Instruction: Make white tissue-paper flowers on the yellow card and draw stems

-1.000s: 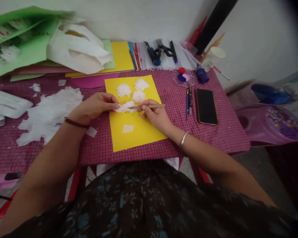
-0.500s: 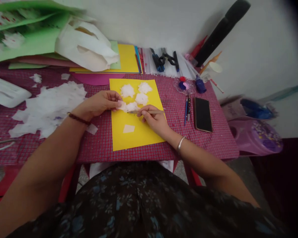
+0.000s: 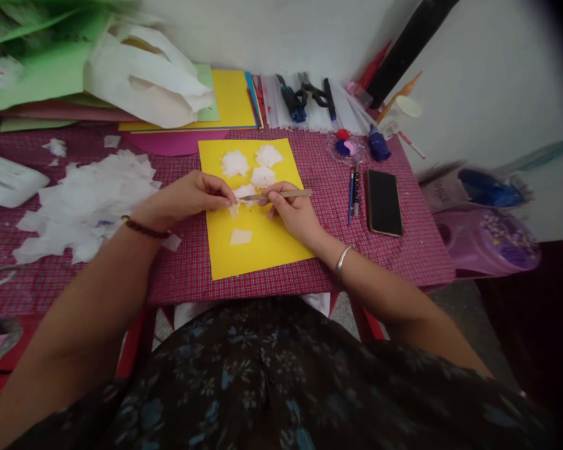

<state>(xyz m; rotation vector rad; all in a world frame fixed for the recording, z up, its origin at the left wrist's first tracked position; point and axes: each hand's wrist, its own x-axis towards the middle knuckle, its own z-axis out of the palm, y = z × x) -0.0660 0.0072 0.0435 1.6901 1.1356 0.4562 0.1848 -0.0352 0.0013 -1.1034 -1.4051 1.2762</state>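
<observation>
A yellow sheet of paper (image 3: 276, 244) lies on the checked tablecloth, with several fluffy white tissue paper tufts (image 3: 235, 163) on its upper half. My left hand (image 3: 201, 192) pinches a small piece of white tissue paper (image 3: 234, 210) over the sheet's left side. Between the fingers of my right hand (image 3: 291, 209) is a thin wooden stick (image 3: 293, 194). Its tip points left and meets the tissue at my left fingertips. Lower on the sheet rests a flat pale paper piece (image 3: 241, 236).
A pile of white tissue pieces (image 3: 89, 200) spreads at left. To the right lie a black phone (image 3: 384, 202), pens (image 3: 353, 194) and a small clear dish with paint (image 3: 344, 147). Scissors (image 3: 314, 94) and coloured papers (image 3: 232, 100) sit along the wall.
The tissue piece at my left fingertips now hangs down by the stick's tip, instead of lying flat toward the tuft. The whole view has shifted slightly.
</observation>
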